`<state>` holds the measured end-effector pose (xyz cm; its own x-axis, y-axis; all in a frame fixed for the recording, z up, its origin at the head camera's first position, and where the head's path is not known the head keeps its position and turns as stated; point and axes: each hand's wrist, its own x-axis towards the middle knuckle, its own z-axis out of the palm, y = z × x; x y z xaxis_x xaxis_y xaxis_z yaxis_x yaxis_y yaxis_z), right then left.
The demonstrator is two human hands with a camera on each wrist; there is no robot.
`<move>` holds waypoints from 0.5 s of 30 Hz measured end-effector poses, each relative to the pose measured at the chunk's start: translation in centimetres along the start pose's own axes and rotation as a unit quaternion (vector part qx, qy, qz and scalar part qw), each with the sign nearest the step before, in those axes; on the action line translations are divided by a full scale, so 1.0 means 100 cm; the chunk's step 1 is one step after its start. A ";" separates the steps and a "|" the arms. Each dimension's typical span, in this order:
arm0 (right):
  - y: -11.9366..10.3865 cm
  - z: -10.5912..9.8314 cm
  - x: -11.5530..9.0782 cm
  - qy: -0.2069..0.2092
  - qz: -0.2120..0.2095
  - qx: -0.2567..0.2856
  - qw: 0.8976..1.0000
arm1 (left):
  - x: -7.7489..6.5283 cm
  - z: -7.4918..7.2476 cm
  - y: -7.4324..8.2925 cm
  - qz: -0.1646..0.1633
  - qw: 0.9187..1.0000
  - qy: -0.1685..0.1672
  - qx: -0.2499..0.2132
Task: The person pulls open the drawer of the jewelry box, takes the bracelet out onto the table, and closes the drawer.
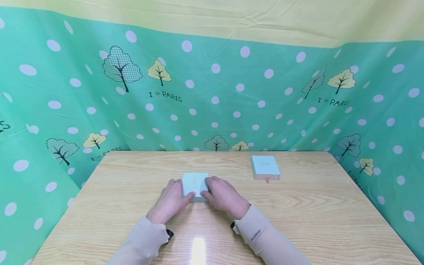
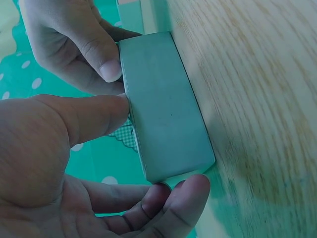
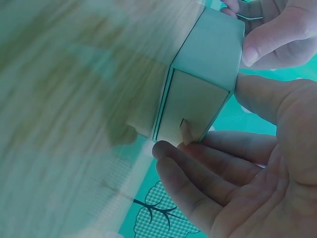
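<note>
A small pale blue drawer box (image 1: 194, 182) lies on the table between both hands. My left hand (image 1: 170, 198) holds its left side, with the thumb on the top near edge and curled fingers at the side. On the opposite side my right hand (image 1: 226, 195) grips it, thumb likewise on the top edge. The right wrist view shows the pale drawer front (image 3: 195, 101), flush in its sleeve, with a short ribbon tab (image 3: 185, 131). Right fingertips are right by that tab. A plain long side of the box (image 2: 166, 109) faces the left wrist camera.
A second pale blue box (image 1: 265, 165) with a pinkish drawer front and ribbon tab (image 1: 267, 179) stands farther back on the right. The light wooden table (image 1: 298, 221) reaches a green dotted curtain (image 1: 215, 110) behind and at both sides.
</note>
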<state>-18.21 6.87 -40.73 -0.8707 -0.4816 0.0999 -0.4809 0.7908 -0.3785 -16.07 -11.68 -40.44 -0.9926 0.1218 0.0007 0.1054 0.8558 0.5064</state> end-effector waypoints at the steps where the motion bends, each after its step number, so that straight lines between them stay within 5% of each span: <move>1: 0.000 0.000 0.000 0.000 -0.001 0.000 1.000 | 0.000 0.000 0.000 0.000 1.000 0.000 0.000; 15: -0.003 0.004 -0.001 0.011 -0.007 -0.009 1.000 | -0.003 -0.002 0.001 0.007 1.000 -0.002 -0.001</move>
<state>-17.94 6.59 -40.97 -0.8662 -0.4838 0.1252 -0.4941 0.7914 -0.3600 -15.83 -11.74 -40.25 -0.9908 0.1354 0.0038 0.1185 0.8527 0.5088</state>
